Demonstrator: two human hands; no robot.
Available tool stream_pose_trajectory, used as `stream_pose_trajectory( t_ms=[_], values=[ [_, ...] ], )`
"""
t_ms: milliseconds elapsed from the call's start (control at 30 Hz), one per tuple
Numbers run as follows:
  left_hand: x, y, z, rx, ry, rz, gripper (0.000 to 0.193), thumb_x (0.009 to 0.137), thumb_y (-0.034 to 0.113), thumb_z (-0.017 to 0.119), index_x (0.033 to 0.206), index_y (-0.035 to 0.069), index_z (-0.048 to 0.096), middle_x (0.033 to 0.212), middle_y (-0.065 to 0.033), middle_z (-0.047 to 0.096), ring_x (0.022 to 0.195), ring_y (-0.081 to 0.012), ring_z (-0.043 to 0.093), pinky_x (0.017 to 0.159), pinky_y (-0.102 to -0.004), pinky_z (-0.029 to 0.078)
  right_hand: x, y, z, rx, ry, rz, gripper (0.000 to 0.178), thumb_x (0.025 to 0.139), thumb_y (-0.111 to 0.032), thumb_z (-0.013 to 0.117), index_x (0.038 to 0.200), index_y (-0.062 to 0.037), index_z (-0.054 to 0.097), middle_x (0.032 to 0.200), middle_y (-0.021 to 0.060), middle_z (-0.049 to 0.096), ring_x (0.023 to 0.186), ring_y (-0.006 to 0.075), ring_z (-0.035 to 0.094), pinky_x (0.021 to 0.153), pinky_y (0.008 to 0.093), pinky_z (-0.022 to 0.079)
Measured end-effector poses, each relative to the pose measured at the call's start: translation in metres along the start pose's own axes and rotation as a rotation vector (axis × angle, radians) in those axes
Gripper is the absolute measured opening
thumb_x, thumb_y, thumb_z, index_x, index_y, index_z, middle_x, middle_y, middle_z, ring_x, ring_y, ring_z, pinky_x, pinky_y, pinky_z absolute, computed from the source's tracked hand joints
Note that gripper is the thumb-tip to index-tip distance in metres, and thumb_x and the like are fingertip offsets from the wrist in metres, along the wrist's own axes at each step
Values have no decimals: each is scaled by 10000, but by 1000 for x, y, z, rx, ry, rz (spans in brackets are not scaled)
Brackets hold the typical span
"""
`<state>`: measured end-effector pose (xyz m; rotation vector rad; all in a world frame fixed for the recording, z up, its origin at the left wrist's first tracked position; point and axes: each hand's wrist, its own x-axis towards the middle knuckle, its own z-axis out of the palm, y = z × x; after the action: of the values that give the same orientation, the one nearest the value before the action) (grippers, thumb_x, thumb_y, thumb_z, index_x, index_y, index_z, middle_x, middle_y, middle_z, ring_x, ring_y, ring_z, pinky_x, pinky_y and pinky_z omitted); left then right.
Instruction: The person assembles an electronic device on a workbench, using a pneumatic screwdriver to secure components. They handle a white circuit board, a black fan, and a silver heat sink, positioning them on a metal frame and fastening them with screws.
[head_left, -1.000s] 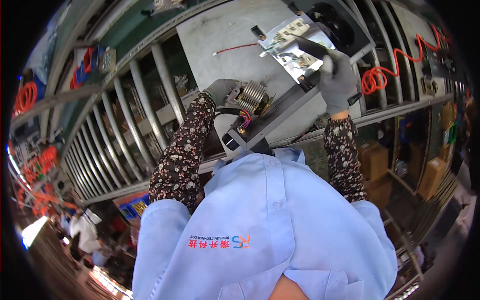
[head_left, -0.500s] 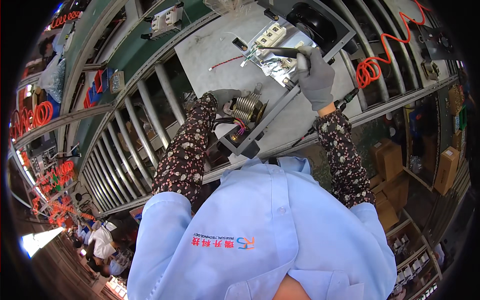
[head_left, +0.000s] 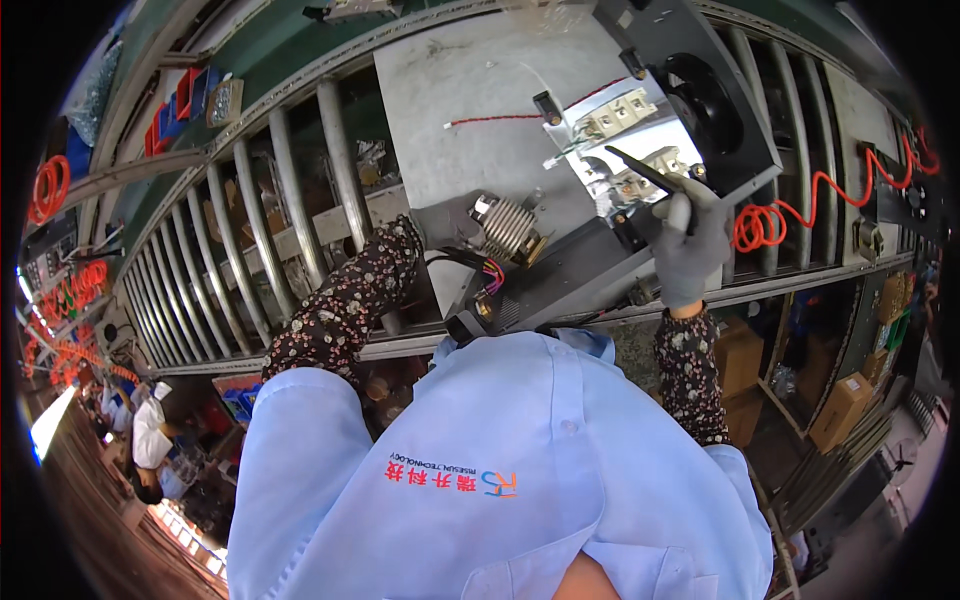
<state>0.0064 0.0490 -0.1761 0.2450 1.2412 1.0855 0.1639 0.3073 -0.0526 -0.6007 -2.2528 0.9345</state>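
A dark metal chassis lies on the grey board, with a round black fan opening at its far right. Inside it, a shiny metal plate carries pale terminal blocks and loose wires. My right hand, in a grey glove, grips a thin black pointed tool, its tip over the plate between the blocks. At the chassis's near left, my gloved left hand is beside a ribbed metal coil part; its fingers blend into the board. Coloured wires run below the coil part.
Metal rollers flank the board on the left, and more rollers stand on the right. A red coiled hose hangs beside the chassis. Red and blue bins sit at the upper left; cardboard boxes are below right.
The view has shifted, and the chassis appears farther right and turned. My right hand has moved the tool's tip from the green wires to above the plate. My left hand stays by the coil part.
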Motion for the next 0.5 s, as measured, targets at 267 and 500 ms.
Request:
stream_pose_trajectory(
  t_ms=[267, 500],
  values=[
    [10, 50, -13, 277, 70, 83, 749, 510, -44, 580, 1231, 62, 405, 951, -27, 528, 759, -90, 485, 589, -225, 438, 1, -5, -9, 130, -103, 173, 136, 877, -58, 491, 980, 14, 544, 821, 81, 627, 638, 100, 612, 591, 214, 486],
    [8, 70, -50, 459, 161, 150, 677, 518, -73, 573, 1169, 50, 431, 911, -49, 545, 758, -118, 508, 550, -243, 447, 39, -54, 7, 173, -183, 74, 130, 863, -59, 510, 969, 0, 557, 913, 101, 622, 685, 126, 642, 599, 215, 487]
  ],
)
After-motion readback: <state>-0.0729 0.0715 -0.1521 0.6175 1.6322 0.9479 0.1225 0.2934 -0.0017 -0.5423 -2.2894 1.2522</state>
